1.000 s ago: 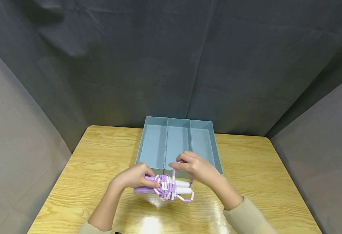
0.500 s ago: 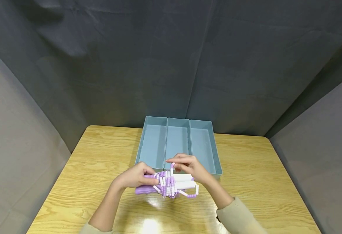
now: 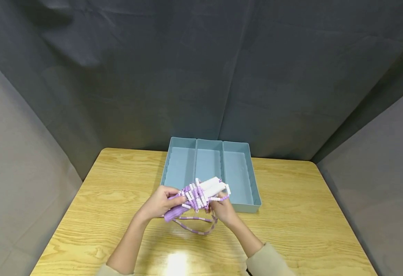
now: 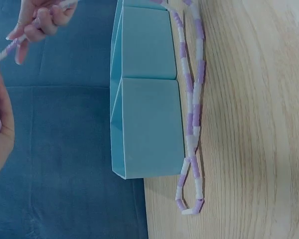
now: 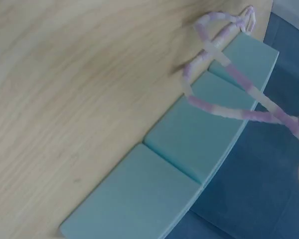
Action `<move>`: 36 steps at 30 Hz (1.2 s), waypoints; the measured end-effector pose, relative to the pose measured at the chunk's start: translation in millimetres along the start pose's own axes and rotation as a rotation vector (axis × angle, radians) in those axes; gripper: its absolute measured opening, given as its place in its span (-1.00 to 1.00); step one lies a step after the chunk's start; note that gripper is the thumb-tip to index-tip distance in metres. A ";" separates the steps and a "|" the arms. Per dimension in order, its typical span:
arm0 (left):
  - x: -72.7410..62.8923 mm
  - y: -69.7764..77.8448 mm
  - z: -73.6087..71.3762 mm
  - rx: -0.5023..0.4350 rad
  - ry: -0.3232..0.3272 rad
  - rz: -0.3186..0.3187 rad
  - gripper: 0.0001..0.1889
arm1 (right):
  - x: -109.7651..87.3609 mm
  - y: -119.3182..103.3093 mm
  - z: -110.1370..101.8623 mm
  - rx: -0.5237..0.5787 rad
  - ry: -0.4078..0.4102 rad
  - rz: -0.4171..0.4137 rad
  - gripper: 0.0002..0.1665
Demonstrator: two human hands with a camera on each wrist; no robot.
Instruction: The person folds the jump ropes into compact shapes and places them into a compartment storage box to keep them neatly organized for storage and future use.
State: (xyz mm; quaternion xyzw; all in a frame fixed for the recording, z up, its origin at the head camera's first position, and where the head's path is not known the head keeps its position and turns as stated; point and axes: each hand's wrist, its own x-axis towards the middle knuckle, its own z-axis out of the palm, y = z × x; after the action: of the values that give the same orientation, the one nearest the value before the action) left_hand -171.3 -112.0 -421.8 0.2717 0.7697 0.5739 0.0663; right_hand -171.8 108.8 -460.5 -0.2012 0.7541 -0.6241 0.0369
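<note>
A beaded jump rope in purple and white is partly wound around its own two handles. Its handles (image 3: 213, 187) lie side by side, white at one end and purple at the other, tilted up to the right. My left hand (image 3: 160, 201) grips the purple ends, thumb on top. Below the wound part my right hand (image 3: 223, 211) holds the cord; in the left wrist view the right hand's fingers (image 4: 46, 25) curl around a stretch of it. A loose cord loop (image 4: 197, 99) trails along the table in front of the tray.
A blue tray (image 3: 244, 208) with three long compartments stands on the wooden table (image 3: 118, 180), just beyond my hands. Dark cloth (image 3: 153, 76) hangs behind the table, with grey panels (image 3: 18, 161) at both sides.
My right hand has moved from above the handles down to beneath them, taking the cord around. The left hand has tilted the handles up to the right, and a loose loop now shows below.
</note>
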 end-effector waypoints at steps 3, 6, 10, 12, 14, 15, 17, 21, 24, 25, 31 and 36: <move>2.2 -5.0 1.7 -0.010 0.094 -0.044 -0.84 | -1.5 7.8 3.7 0.056 -0.002 -0.034 -0.67; 5.3 -16.0 3.7 -0.031 0.194 -0.080 -0.83 | -2.4 11.9 7.3 0.061 0.002 -0.094 -0.65; 7.9 -20.2 6.5 -0.053 0.285 -0.076 -0.80 | -4.4 10.7 11.7 0.065 0.017 -0.088 -0.68; 9.1 -20.5 8.5 -0.058 0.316 -0.077 -0.79 | -4.9 8.7 13.7 0.067 0.004 -0.071 -0.68; 10.3 -20.4 10.6 -0.060 0.340 -0.086 -0.79 | -5.6 6.9 15.3 0.067 -0.028 -0.049 -0.67; 10.7 -20.1 11.5 -0.069 0.349 -0.099 -0.78 | -5.9 5.9 15.8 0.062 -0.046 -0.038 -0.66; 11.2 -18.6 12.9 -0.081 0.361 -0.122 -0.78 | -6.8 3.6 16.4 0.047 -0.077 -0.014 -0.63; 8.9 -3.1 14.3 -0.108 0.382 -0.150 -0.77 | -9.3 -2.2 15.3 0.023 -0.112 0.031 -0.58; 7.4 8.5 15.4 -0.100 0.419 -0.164 -0.76 | -10.5 -7.6 13.5 0.024 -0.121 0.065 -0.54; 7.6 9.8 15.9 -0.098 0.434 -0.172 -0.75 | -10.8 -9.4 12.7 0.024 -0.124 0.077 -0.53; 8.7 14.3 18.4 -0.042 0.551 -0.170 -0.74 | -12.2 -20.9 9.1 0.043 -0.126 0.135 -0.52; 9.6 -1.7 15.2 0.079 0.664 -0.141 -0.69 | -16.8 -21.1 7.6 0.023 -0.093 0.174 -0.62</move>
State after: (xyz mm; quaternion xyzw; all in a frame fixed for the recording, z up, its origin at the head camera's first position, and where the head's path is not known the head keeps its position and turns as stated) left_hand -173.8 -94.7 -426.4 0.0185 0.7878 0.5948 -0.1590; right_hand -148.6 104.6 -445.2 -0.1631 0.7589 -0.6172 0.1283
